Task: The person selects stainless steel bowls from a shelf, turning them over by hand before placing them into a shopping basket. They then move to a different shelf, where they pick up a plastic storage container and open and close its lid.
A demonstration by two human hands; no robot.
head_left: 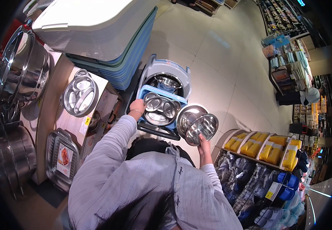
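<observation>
My left hand [137, 106] is closed at the left edge of a shiny steel divided plate [159, 109], its fingertips partly hidden. The plate lies over a blue plastic basket [146, 89] in a trolley. Out to the right, my right hand [204, 146] grips the rim of a steel bowl [202, 129], thumb on its inside. A second steel bowl [189, 114] overlaps behind that one, beside the basket; what supports it is hidden. Farther forward, another steel bowl [167, 82] sits inside the grey-blue trolley frame [173, 63].
On the left shelf are another divided plate [80, 94] and a rectangular tray [63, 159]. Stacked storage boxes [108, 71] rise at front left. A display with yellow packs [250, 147] stands close on the right. Tiled floor [219, 61] stretches ahead; a person [302, 96] stands farther right.
</observation>
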